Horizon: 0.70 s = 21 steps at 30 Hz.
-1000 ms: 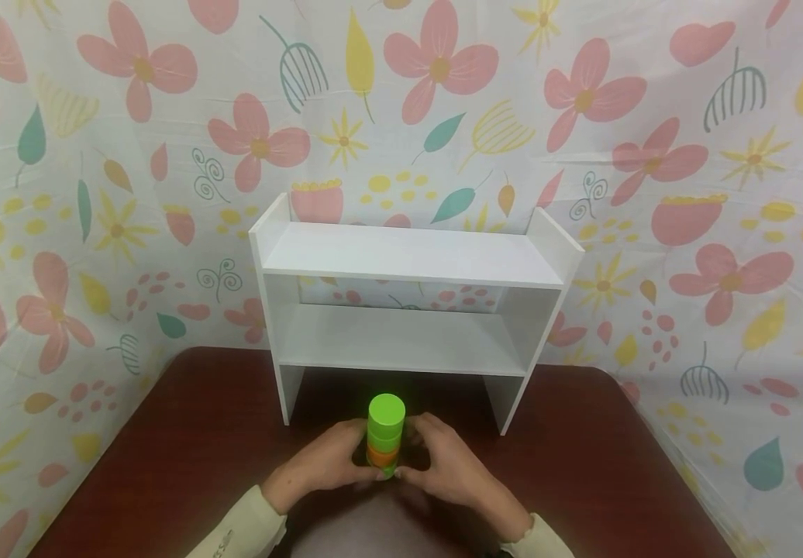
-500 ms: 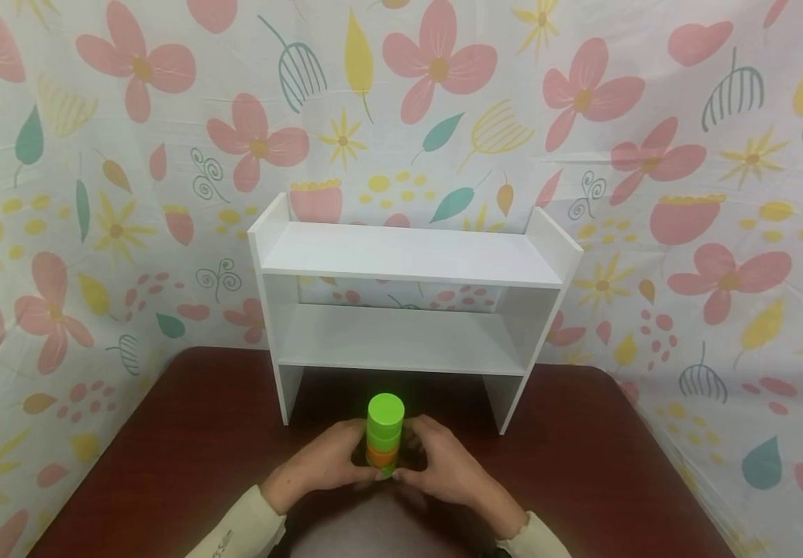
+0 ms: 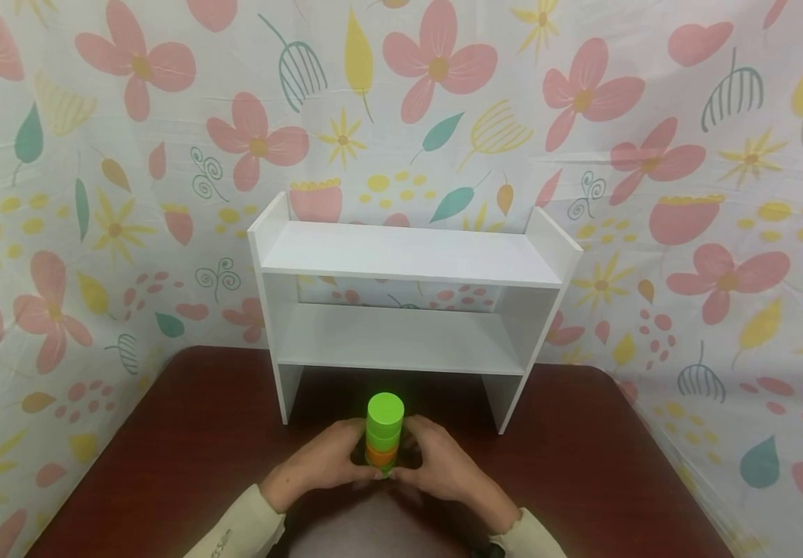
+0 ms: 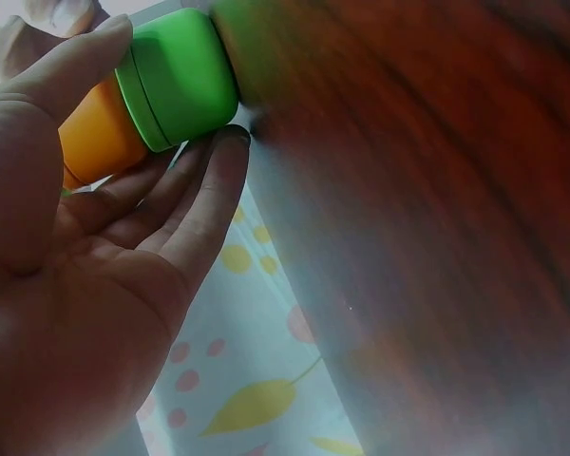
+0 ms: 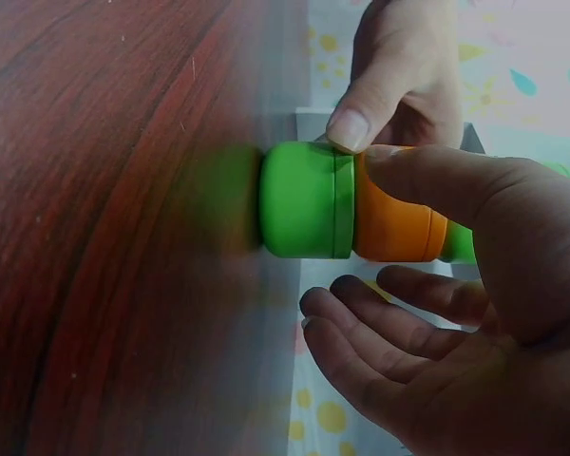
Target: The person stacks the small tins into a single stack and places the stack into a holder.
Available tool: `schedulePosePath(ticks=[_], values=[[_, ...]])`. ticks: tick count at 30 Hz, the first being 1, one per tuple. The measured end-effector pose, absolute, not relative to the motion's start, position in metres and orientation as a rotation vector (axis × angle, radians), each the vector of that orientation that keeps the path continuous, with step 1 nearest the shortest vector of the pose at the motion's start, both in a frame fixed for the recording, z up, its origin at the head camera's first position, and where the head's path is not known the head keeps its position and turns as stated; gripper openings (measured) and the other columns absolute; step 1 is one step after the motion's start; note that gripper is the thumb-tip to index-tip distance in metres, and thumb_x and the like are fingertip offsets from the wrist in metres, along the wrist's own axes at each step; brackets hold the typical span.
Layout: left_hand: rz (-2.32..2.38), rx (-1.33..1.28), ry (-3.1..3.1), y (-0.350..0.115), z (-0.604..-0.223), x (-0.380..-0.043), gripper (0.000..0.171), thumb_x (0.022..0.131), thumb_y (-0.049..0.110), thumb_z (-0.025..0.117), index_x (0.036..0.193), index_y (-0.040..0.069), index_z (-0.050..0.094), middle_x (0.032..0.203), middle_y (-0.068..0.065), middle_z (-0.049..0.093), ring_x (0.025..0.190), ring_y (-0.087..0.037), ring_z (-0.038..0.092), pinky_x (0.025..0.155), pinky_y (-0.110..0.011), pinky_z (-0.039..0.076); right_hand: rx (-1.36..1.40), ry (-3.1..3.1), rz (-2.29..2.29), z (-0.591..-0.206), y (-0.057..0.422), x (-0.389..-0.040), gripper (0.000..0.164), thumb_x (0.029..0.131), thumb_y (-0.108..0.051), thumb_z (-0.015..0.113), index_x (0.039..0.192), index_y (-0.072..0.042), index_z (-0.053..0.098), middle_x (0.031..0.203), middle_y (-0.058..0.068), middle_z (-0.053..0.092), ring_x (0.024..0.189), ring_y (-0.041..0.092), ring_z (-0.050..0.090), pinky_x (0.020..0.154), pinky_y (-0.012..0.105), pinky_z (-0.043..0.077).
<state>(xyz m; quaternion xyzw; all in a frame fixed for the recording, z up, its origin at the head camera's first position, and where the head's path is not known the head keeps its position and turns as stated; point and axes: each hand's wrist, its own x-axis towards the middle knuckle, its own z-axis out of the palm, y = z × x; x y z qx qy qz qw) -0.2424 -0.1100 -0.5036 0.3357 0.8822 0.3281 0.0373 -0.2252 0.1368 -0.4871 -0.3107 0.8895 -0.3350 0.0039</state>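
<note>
The head view is showing a white cloth (image 3: 401, 139) printed with pink, yellow and teal flowers, filling the upper frame and both sides. A dark red-brown, wood-grained table (image 3: 157, 449) is spreading across the lower half, and a white, two-tier open shelf (image 3: 401, 337) is standing on it at centre. Below that, a person in cream sleeves (image 3: 241, 527) is holding the left hand (image 3: 325, 457) and the right hand (image 3: 446, 463) about an upright stack (image 3: 384, 434) of rounded green and orange, plastic-looking pieces, which is standing at lower centre, apparently on the tabletop. The left thumb is touching the stack while the left fingers are passing behind it; whether they are gripping cannot be told. The right thumb is lying against the orange piece (image 5: 399, 228), its other fingers relaxing with a gap showing.

Since the earlier head pictures, hands and stack have been keeping almost the same place; the work is probably pausing rather than advancing.

The thumbs are partly hiding the stack's lowest piece in the head view. The sleeve lettering (image 3: 222, 544) is proving unreadable, and the bottom edge is cutting off a dark item (image 3: 494, 551) at the right cuff.
</note>
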Motion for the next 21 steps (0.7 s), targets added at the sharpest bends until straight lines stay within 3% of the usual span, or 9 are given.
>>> schedulePosePath(ticks=[16, 21], values=[[1.009, 1.028, 2.702, -0.1109, -0.5032, -0.2436, 0.054, 0.087, 0.037, 0.09, 0.133, 0.024, 0.066, 0.123, 0.013, 0.07, 0.114, -0.005, 0.064, 0.102, -0.036, 0.056, -0.946, 2.722, -1.085, -0.4923, 0.1315, -0.2295, 0.059, 0.082, -0.017, 0.092, 0.134, -0.012, 0.064, 0.12, 0.001, 0.067, 0.102, 0.021, 0.072, 0.089, 0.038, 0.062], [1.006, 1.029, 2.707, -0.1104, -0.5039, -0.2437, 0.054, 0.087, 0.038, 0.089, 0.134, 0.025, 0.066, 0.123, 0.013, 0.07, 0.114, -0.004, 0.064, 0.103, -0.036, 0.056, -0.941, 2.71, -1.094, -0.4941, 0.1293, -0.2296, 0.058, 0.082, -0.016, 0.092, 0.133, -0.014, 0.064, 0.121, 0.0, 0.068, 0.101, 0.014, 0.071, 0.09, 0.037, 0.062]])
